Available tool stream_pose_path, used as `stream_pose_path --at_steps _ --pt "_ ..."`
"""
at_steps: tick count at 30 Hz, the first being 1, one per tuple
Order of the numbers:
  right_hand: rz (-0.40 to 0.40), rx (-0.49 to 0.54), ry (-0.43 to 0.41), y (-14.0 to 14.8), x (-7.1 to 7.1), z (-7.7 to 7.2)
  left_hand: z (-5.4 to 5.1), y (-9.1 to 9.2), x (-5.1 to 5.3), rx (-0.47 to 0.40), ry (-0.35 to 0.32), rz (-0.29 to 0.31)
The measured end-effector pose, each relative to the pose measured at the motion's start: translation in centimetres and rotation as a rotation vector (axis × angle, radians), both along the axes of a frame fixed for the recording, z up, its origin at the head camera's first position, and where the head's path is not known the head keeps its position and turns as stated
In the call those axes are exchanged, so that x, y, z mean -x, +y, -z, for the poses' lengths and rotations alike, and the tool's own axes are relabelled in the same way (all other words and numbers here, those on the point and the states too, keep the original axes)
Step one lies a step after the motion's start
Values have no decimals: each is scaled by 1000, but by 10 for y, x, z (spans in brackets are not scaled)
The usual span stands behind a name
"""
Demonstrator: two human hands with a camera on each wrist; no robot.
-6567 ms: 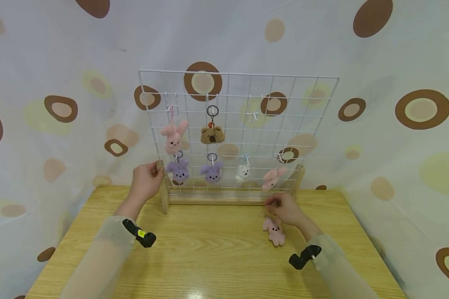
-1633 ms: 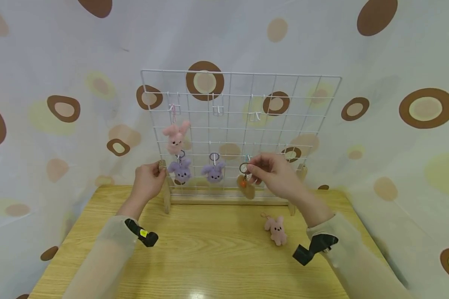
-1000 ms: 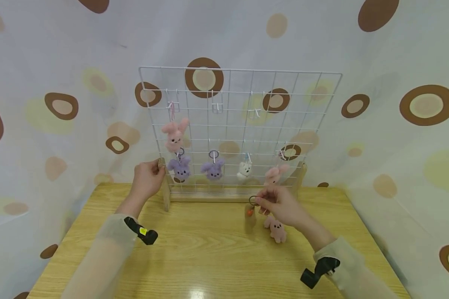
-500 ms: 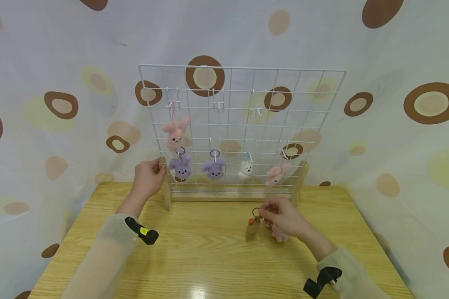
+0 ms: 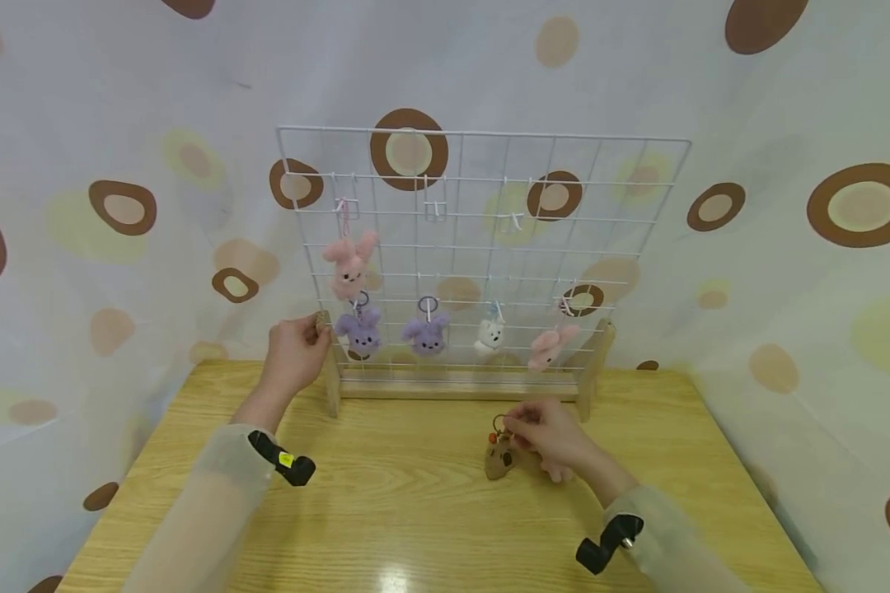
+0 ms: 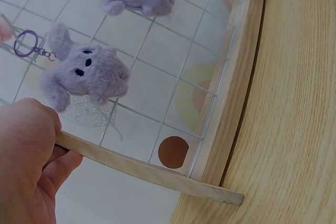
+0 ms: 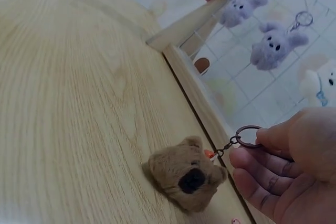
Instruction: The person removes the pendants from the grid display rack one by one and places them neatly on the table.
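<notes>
My right hand [image 5: 552,432] pinches the metal ring of a brown bear keychain [image 5: 498,461] low over the front of the table. In the right wrist view the plush bear head [image 7: 184,177] appears to rest on the wood, its orange bead close to the ring. Partly hidden behind that hand lies a pink plush bunny [image 5: 556,470]. My left hand [image 5: 295,354] grips the top of the rack's left wooden post [image 5: 332,383], thumb and fingers on either side of it in the left wrist view.
The white wire grid rack [image 5: 482,133] carries a pink bunny [image 5: 350,268], two purple bunnies [image 5: 359,333], a white bear [image 5: 489,336] and another pink plush [image 5: 552,347]. White hooks [image 5: 435,209] sit higher up. A patterned curtain [image 5: 193,99] hangs behind.
The brown bear keychain hung on the upper middle hook earlier. My right hand has taken it off, carried it right and lowered it to the table beside the pink bunny. My left hand stays put.
</notes>
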State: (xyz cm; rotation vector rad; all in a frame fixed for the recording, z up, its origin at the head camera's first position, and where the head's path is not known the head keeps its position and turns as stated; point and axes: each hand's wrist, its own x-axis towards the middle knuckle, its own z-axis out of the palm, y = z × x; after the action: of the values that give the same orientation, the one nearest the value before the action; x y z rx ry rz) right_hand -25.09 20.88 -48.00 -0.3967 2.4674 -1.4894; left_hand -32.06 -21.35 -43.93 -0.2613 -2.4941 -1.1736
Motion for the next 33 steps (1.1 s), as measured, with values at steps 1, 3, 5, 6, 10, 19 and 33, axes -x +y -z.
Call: stream_pose_path --at_steps 1,3,5,6,10,19,33 --pt "18 -2 -17 -1 3 3 0 0 0 2 1 1" --pt "53 -11 -41 -4 9 9 0 0 0 4 0 0" --pt "77 -26 -51 -5 13 14 0 1 0 8 3 0" --pt "85 -29 -54 -5 14 15 0 1 0 9 7 0" --pt "98 -44 -54 -6 19 20 1 2 1 25 28 -3" --pt "133 -117 -9 -8 31 30 2 1 2 26 30 -11" --pt "151 -158 -6 -1 37 30 0 1 0 -15 -26 -1"
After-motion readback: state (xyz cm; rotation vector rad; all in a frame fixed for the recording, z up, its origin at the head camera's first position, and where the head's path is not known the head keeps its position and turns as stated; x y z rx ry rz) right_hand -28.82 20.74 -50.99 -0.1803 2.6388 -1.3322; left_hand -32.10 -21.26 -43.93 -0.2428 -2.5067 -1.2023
